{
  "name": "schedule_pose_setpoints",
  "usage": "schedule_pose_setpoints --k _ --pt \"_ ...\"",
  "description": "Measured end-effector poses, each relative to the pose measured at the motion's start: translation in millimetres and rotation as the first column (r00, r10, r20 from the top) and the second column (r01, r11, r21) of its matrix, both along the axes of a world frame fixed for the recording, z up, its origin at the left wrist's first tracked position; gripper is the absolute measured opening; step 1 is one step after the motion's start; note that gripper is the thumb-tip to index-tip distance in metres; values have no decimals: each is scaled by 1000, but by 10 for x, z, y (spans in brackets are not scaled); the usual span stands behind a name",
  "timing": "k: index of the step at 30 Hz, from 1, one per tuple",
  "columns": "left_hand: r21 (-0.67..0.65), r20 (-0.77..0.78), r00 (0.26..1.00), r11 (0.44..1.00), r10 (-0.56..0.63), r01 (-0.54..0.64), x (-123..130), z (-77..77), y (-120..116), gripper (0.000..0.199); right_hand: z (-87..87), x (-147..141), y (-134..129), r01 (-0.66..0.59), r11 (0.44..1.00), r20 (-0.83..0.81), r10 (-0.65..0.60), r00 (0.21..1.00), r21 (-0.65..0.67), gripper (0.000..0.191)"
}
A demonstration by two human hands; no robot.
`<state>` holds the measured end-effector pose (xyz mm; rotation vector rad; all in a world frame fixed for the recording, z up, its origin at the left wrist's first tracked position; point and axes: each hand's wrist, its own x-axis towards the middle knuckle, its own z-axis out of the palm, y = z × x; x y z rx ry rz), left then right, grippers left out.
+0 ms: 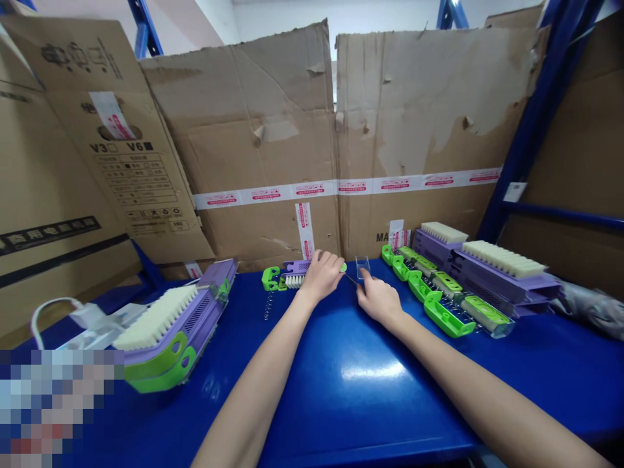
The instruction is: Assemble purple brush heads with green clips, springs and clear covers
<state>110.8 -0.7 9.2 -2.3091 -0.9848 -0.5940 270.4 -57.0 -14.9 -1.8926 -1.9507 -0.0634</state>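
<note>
My left hand [322,278] is closed over a small purple brush part [296,267] with white bristles [294,281], pressing it near the back of the blue table. A bit of green [343,267] shows beside its fingertips. My right hand [380,299] is closed around the end of a thin dark rod [351,279] that points towards the left hand; its tip is too small to make out. Just behind the right fingers stands a clear plastic piece [362,262]. Left of the brush part lie a green end cap [270,279] and a coil spring [268,305].
Finished-looking purple and green brush units [170,325] lie on the left, beside a white power strip [97,325]. Rightward are green caps [446,316], clear-and-green pieces [487,313] and purple brush bodies [507,276]. Cardboard [263,149] walls the back of the blue table [361,416].
</note>
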Motion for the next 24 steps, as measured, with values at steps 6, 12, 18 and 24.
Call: schedule_pose_setpoints --k 6,12,18,24 --pt "90 -62 984 981 -168 174 -11 5 -151 27 2 -23 137 -128 954 -386 230 894 272 44" --pt "102 -84 952 948 -293 301 59 -30 -199 28 -20 -158 280 -283 934 -920 295 258 219 47" --pt "78 -138 935 938 -326 338 -125 -74 -290 28 -22 -145 335 -162 961 -940 256 227 222 46" --pt "89 -9 1000 996 -29 29 -436 -92 -336 35 -9 27 363 15 930 -639 242 730 368 53"
